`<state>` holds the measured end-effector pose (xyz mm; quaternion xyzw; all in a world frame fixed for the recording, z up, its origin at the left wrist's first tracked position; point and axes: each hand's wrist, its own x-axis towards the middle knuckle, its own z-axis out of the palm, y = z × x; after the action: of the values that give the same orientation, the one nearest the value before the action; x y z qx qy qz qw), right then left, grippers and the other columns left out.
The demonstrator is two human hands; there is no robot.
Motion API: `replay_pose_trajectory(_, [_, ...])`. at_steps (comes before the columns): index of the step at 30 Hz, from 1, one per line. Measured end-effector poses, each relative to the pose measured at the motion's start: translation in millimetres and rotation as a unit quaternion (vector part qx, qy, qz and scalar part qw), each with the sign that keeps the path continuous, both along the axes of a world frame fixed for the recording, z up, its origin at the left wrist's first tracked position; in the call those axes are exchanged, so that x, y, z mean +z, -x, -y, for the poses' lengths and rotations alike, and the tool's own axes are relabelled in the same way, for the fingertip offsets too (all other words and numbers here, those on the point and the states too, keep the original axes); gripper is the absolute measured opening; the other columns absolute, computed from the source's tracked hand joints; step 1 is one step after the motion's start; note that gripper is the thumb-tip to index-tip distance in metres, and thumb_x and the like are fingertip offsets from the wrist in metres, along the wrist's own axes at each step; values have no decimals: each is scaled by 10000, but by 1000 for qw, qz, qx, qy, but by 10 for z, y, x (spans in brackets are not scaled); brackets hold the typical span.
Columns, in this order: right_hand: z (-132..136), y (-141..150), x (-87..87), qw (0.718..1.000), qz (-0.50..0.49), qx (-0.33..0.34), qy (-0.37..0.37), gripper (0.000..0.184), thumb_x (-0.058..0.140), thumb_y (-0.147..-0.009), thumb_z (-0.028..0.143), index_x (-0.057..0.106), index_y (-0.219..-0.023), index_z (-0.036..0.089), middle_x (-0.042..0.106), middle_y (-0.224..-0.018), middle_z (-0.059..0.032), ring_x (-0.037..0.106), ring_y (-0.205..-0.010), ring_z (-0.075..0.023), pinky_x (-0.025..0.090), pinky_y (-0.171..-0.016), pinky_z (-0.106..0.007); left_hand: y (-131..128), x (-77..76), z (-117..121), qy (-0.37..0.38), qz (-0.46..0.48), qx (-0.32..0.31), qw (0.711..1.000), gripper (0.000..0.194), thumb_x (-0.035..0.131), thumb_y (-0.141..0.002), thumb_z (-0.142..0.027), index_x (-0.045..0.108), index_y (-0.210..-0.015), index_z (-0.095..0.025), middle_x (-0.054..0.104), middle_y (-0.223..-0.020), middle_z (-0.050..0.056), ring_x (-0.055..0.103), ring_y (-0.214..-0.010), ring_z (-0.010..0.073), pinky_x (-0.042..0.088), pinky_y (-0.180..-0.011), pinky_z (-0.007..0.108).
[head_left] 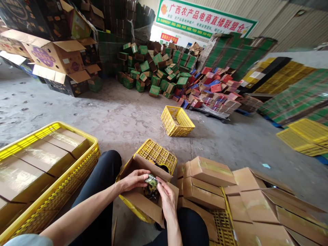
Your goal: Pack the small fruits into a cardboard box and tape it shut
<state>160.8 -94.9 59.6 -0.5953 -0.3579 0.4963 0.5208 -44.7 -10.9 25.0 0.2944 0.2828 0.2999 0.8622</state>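
Produce whse / e-comm packing area.
Red-lettered banner point(205, 19) at 1 o'clock reads 广西农产品电商直播联盟仓 (Guangxi agri-product e-comm livestream alliance whse), hung on ribbed wall point(289, 29); bare conc. floor point(115, 119); heap of green boxes point(155, 90) at 12, red/blue box pile point(216, 88) at 2, green stacks on pallets point(299, 97) at 3, big printed ctns point(57, 58) at 10, yellow crate point(96, 145) of taped ctns point(38, 155) at 8, open ctn point(142, 205) at 6, more brown ctns point(258, 206) at 4.

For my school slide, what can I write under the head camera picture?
Two hands hold a small shiny packet over an open cardboard box in a big warehouse.
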Motion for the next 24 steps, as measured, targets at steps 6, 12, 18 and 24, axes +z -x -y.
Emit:
replay_pose_trajectory(6, [6, 20, 113, 997, -77, -32, -1, 596, 819, -764, 658, 790, -1234, 293, 599, -1541, -88, 540, -1428, -358, 547, -1089, -492, 1, 65, -32, -72, 9, 55, 996, 515, 1006, -653, -317, 798, -1102, -172, 429, -1643, 147, 651, -1242, 345, 556, -963, 375])
replay_pose_trajectory(12, [50, 89, 138, 990, -108, -41, 79, 702, 881, -731, 607, 716, -1317, 258, 755, -1295, -120, 753, -1093, -325, 636, -863, -448, -12, 121, -9, -138, 24, 46, 989, 686, 993, -623, -187, 769, -1269, -241, 423, -1661, 109, 480, -1453, 378, 465, -1118, 411])
replay_pose_trajectory(18, [37, 87, 106, 998, -42, -15, 41, 624, 927, -675, 542, 760, -1192, 236, 806, -1110, -88, 758, -941, -286, 608, -776, -362, -61, 35, 15, -81, 52, 35, 995, 1121, 969, -562, -41, 535, -1536, -386, 404, -1669, 106, 533, -1400, 341, 492, -1053, 390])
replay_pose_trajectory(24, [7, 48, 104, 999, -7, -35, -4, 567, 926, -654, 539, 769, -1095, 218, 803, -1066, -89, 738, -969, -296, 592, -855, -386, -48, -15, 16, -8, 61, 31, 998, 1066, 983, -676, -183, 451, -1588, -329, 626, -1415, 146, 655, -1251, 300, 497, -1068, 454])
